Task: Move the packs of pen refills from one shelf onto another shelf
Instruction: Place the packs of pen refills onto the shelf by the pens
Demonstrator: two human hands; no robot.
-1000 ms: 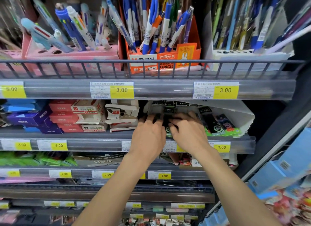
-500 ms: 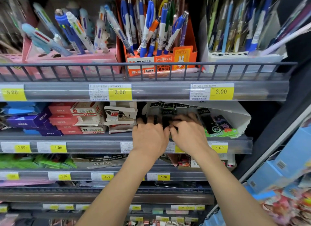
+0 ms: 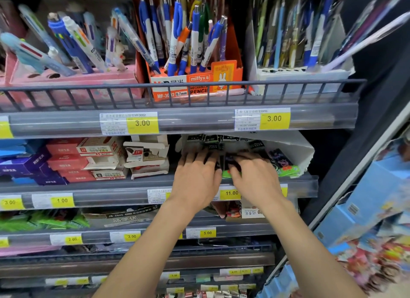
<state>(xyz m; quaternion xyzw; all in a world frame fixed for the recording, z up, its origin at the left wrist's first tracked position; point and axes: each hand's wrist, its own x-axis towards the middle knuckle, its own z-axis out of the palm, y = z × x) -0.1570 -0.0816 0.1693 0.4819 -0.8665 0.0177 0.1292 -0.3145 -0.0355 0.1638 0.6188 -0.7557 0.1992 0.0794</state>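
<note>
Both hands stay on black "office" refill packs (image 3: 224, 151) above "11.00" tag (image 3: 229, 193).

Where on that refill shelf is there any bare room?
Bare shelf shows right of the white tray, toward the dark upright. A narrow dark gap separates the white cartons from the tray. The tray is crowded with refill packs and both hands.

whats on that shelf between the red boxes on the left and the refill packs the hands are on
In the head view, opened white cardboard boxes sit between the red boxes and the refill packs.
</note>
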